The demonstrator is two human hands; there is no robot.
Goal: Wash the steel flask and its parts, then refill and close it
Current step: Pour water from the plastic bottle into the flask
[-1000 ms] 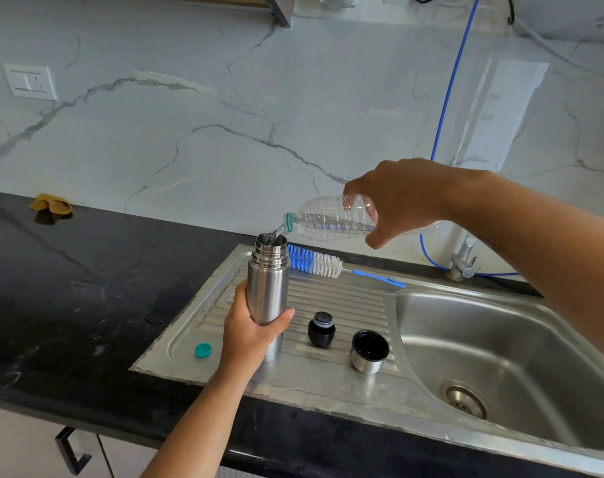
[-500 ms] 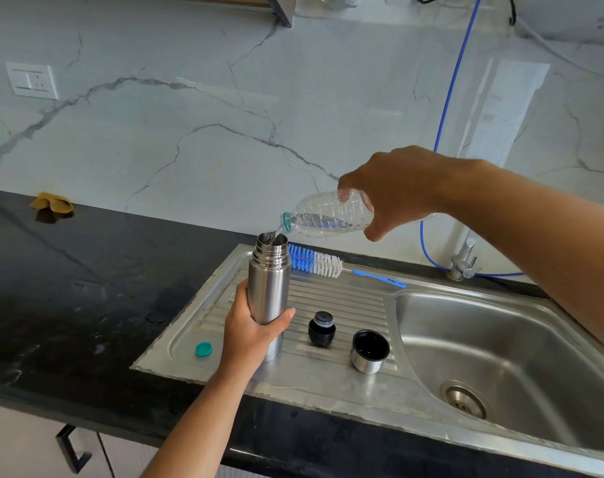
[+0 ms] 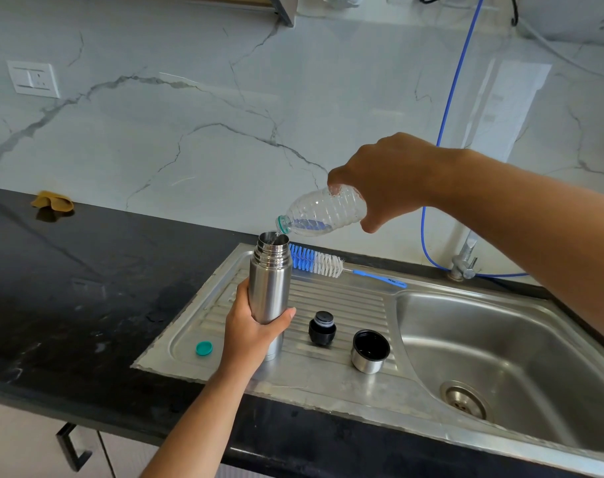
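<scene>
Left hand [image 3: 250, 331] grips the upright flask [image 3: 270, 288] on the drainboard [image 3: 328, 370]; right hand [image 3: 390, 177] holds a tipped bottle [image 3: 323, 212] at its mouth.

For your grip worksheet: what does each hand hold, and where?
Left hand grips the steel flask around its lower body; right hand grips the plastic bottle at its base end.

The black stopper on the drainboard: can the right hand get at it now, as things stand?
Probably not yet. The right hand grips the tilted plastic bottle over the flask, so it is busy. The black stopper itself stands uncovered on the drainboard, with nothing above it, so the way is free once the bottle is put down.
</scene>
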